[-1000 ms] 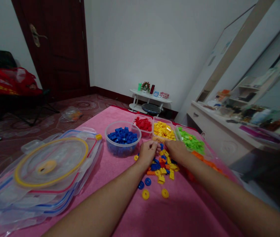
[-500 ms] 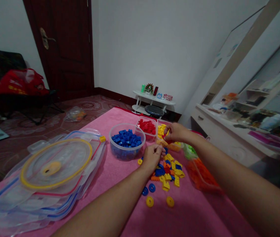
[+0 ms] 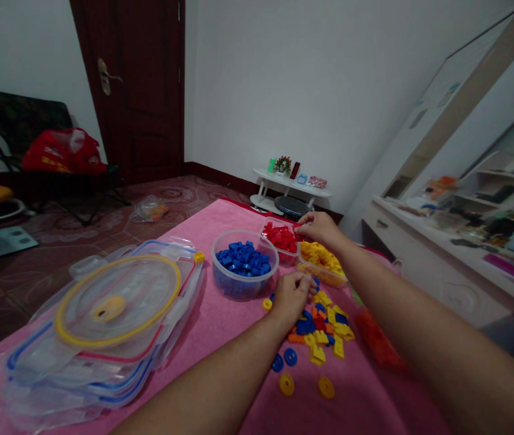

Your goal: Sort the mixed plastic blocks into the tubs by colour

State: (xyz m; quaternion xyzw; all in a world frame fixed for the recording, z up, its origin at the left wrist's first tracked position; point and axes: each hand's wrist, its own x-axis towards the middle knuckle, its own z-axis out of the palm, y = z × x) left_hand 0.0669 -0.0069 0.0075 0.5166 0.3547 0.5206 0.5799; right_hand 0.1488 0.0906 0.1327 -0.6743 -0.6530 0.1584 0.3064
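Observation:
My right hand [image 3: 319,228] is over the right rim of the clear box of red bricks [image 3: 280,237]. Its fingers are pinched on a red building brick [image 3: 297,227], mostly covered by the fingertips. My left hand [image 3: 293,296] rests at the upper left edge of a loose pile of mixed bricks [image 3: 321,329]. Its fingers are curled together, with a blue brick [image 3: 316,284] by the fingertips; what they hold is hidden. A box of yellow bricks [image 3: 322,261] stands under my right wrist. The round tub of blue bricks [image 3: 244,266] is left of my left hand.
Stacked clear lids [image 3: 116,308] cover the left of the pink cloth [image 3: 202,338], with one yellow brick [image 3: 199,257] on their corner. Blue and yellow wheels [image 3: 286,383] lie nearest me. Orange bricks [image 3: 377,338] are partly behind my right forearm.
My right hand has moved from above the yellow bricks, away and left to the red box, with a red brick. My left hand stays at the pile. The view has turned slightly left.

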